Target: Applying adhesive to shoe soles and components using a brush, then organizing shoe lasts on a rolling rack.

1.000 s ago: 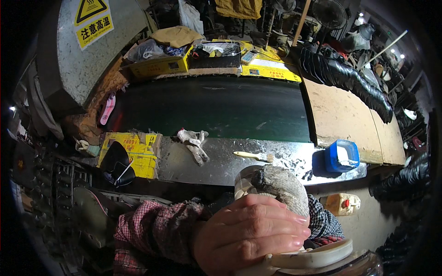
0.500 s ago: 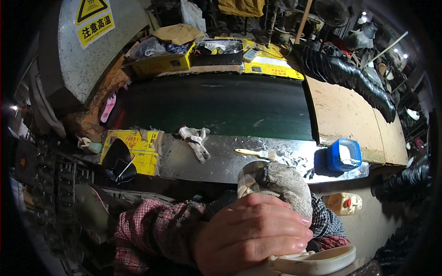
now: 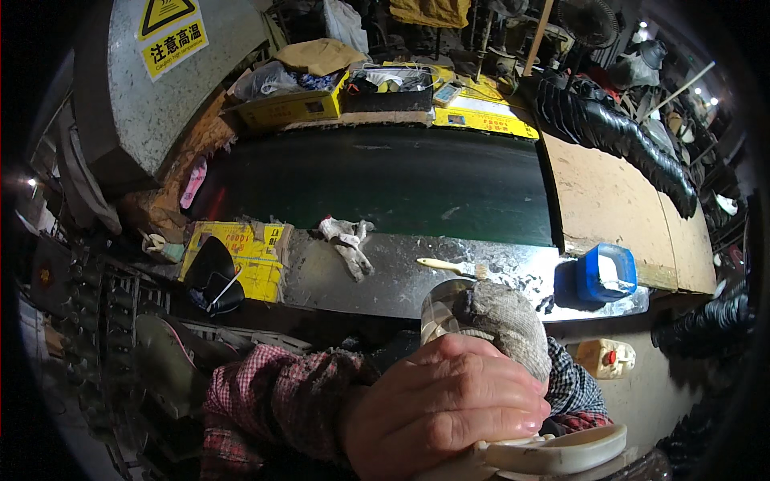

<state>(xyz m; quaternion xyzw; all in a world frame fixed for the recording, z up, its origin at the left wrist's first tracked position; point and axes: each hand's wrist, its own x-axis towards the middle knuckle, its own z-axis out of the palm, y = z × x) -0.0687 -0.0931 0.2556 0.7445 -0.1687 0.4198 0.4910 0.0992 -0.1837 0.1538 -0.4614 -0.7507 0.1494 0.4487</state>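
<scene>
My bare left hand (image 3: pixel 453 405) is closed over what looks like a clear plastic bottle (image 3: pixel 435 309), close to me at the lower middle. A cream loop handle (image 3: pixel 561 451) sticks out to the right beneath my fingers. Just beyond, my right hand (image 3: pixel 509 321), in a grubby white knit glove, curls around the bottle's far part. The left hand covers most of the bottle and part of the right hand. On the metal ledge past my hands lie a wooden-handled brush (image 3: pixel 449 265) and a crumpled white glove (image 3: pixel 349 244).
A dark conveyor belt (image 3: pixel 369 180) runs across behind the metal ledge (image 3: pixel 321 276). At the right stand a blue tub (image 3: pixel 589 276) with white contents and a whitish jerrycan (image 3: pixel 597 358). A black curved piece (image 3: pixel 212 276) rests by yellow cardboard (image 3: pixel 261 256). A metal hood (image 3: pixel 180 104) rises left.
The view has shifted slightly, so the bench appears a little further right. Both hands keep the same grip, and the cream loop has tilted or moved only slightly.
</scene>
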